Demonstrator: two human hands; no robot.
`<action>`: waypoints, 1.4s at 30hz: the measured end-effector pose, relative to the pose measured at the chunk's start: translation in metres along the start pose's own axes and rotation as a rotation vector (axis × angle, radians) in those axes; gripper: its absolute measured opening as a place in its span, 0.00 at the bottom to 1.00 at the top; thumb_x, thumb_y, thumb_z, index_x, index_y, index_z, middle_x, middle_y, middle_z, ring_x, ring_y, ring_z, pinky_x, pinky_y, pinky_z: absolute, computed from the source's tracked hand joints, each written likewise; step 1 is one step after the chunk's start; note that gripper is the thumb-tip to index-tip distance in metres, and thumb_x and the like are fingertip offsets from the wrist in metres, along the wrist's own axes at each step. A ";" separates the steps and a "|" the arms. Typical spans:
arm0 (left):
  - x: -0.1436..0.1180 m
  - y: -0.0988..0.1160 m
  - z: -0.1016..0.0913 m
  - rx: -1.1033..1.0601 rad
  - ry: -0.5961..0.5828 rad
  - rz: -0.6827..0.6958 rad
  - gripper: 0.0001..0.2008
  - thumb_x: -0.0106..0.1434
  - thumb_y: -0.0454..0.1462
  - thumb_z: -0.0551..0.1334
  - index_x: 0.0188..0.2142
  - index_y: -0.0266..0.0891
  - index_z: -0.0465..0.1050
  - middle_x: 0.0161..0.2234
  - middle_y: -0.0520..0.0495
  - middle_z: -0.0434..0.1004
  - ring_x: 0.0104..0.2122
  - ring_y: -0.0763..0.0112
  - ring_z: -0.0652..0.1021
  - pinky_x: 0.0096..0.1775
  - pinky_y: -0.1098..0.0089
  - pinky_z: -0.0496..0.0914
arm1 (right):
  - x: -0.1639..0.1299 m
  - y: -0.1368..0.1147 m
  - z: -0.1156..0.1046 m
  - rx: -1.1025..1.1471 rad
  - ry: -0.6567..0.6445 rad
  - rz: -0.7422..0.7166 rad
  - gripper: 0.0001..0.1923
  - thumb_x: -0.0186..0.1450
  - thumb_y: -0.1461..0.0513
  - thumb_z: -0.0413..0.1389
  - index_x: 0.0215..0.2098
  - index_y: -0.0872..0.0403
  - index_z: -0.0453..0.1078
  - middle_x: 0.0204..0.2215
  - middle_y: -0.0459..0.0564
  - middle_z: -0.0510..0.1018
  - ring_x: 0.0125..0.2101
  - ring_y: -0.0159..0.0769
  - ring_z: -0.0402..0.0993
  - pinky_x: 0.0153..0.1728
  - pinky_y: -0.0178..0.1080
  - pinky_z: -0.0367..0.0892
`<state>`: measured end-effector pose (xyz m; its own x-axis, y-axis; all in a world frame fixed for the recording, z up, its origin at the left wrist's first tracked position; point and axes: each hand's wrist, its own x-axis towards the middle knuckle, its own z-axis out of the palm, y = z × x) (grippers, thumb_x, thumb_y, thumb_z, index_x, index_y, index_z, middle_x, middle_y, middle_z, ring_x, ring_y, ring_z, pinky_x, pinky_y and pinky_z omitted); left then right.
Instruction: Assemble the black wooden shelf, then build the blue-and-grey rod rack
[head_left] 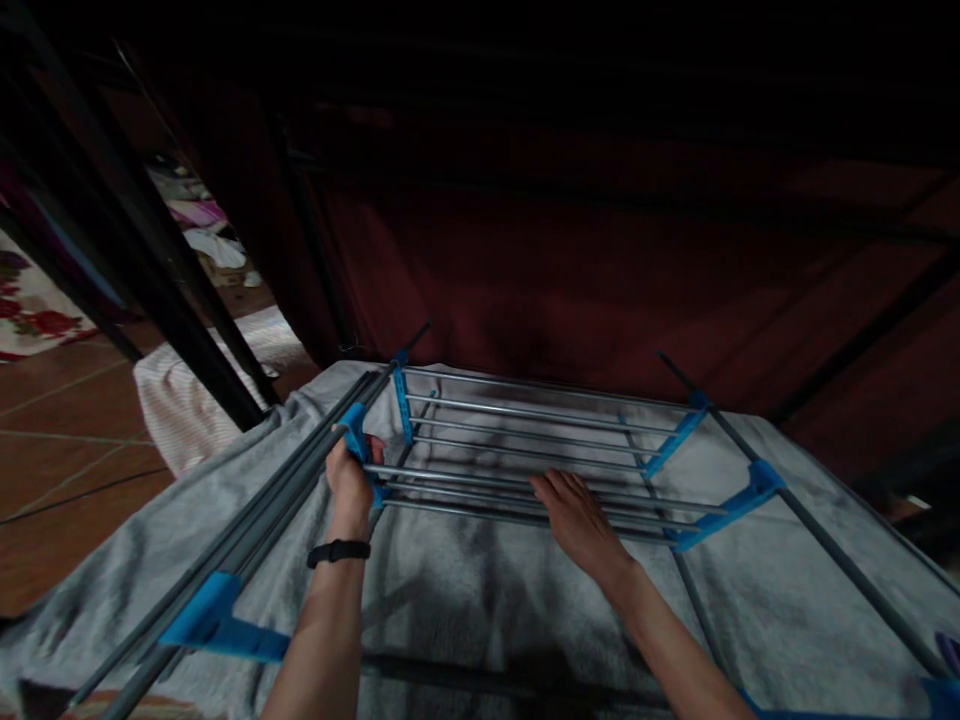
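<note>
— Where are the hands just now?

— The left hand [350,478] has its grip closed round a blue joint [357,430] of the drying rack [525,450], where the grey rails meet the folded side tubes [255,530]. A black wristband [338,551] sits on that arm. The right hand [581,520] lies flat and open on the rails [517,470], fingers spread, clasping nothing.

— And the rack itself?

— It lies on a grey blanket [465,600], its rail section towards the far edge, with a long tube [825,540] running down the right side through more blue brackets [739,500]. Past the blanket's left edge there is tiled floor [60,450] and a pale folded cloth [180,400]; behind hangs dark red fabric [600,270].

— How would it handle, do you think?

— Light but awkward, I'd judge. The thin metal tubes look stiff and smooth, likely slippery, and the hinged parts may swing. The plastic joints seem the surest places to hold, as the left hand does.
</note>
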<state>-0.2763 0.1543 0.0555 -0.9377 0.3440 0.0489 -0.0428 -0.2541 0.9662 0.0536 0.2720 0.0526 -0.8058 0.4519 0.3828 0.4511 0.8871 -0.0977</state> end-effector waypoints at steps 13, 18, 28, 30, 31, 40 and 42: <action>0.001 -0.003 0.005 -0.088 0.088 0.011 0.32 0.61 0.63 0.44 0.23 0.39 0.66 0.17 0.50 0.68 0.15 0.74 0.65 0.18 0.72 0.59 | 0.104 -0.132 -0.001 0.245 -0.145 -0.155 0.16 0.68 0.69 0.46 0.51 0.54 0.67 0.45 0.54 0.75 0.46 0.42 0.73 0.49 0.43 0.68; 0.005 -0.005 -0.001 -0.199 0.034 0.025 0.29 0.59 0.61 0.49 0.23 0.38 0.67 0.20 0.50 0.70 0.21 0.72 0.71 0.25 0.71 0.66 | 0.150 -0.166 0.015 0.300 -0.318 -0.153 0.18 0.68 0.66 0.46 0.55 0.56 0.64 0.48 0.56 0.75 0.41 0.44 0.77 0.40 0.45 0.73; 0.008 -0.002 0.001 -0.239 0.026 -0.064 0.24 0.57 0.58 0.56 0.23 0.39 0.65 0.20 0.52 0.68 0.21 0.74 0.71 0.23 0.73 0.63 | 0.168 -0.172 0.031 0.271 -0.361 -0.208 0.15 0.75 0.59 0.41 0.53 0.57 0.64 0.44 0.57 0.80 0.41 0.46 0.79 0.41 0.47 0.71; 0.008 0.000 0.002 -0.260 0.013 -0.066 0.25 0.57 0.58 0.57 0.22 0.39 0.65 0.19 0.51 0.68 0.20 0.74 0.70 0.22 0.74 0.63 | 0.169 -0.171 0.028 0.264 -0.356 -0.232 0.15 0.75 0.60 0.41 0.51 0.57 0.65 0.44 0.57 0.80 0.41 0.46 0.79 0.42 0.47 0.71; 0.009 0.000 0.001 -0.256 0.011 -0.069 0.25 0.57 0.58 0.57 0.22 0.38 0.65 0.19 0.51 0.68 0.19 0.74 0.70 0.22 0.74 0.62 | 0.169 -0.170 0.026 0.263 -0.358 -0.242 0.15 0.75 0.60 0.41 0.51 0.57 0.66 0.44 0.57 0.80 0.41 0.46 0.79 0.41 0.46 0.71; 0.017 -0.001 0.002 -0.236 0.039 -0.076 0.26 0.59 0.57 0.56 0.20 0.38 0.69 0.20 0.47 0.74 0.20 0.72 0.71 0.23 0.73 0.67 | 0.177 -0.162 0.031 0.312 -0.366 -0.269 0.14 0.73 0.59 0.45 0.51 0.54 0.68 0.46 0.55 0.80 0.45 0.43 0.78 0.43 0.42 0.70; 0.017 -0.002 0.002 -0.239 0.052 -0.067 0.26 0.60 0.57 0.55 0.21 0.38 0.69 0.19 0.46 0.74 0.19 0.71 0.71 0.23 0.72 0.67 | 0.178 -0.160 0.033 0.322 -0.368 -0.262 0.15 0.73 0.59 0.45 0.53 0.54 0.68 0.47 0.55 0.80 0.45 0.43 0.78 0.43 0.43 0.70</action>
<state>-0.2919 0.1628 0.0546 -0.9461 0.3223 -0.0325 -0.1803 -0.4404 0.8795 -0.1748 0.2132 0.1062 -0.9821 0.1646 0.0917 0.1245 0.9321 -0.3400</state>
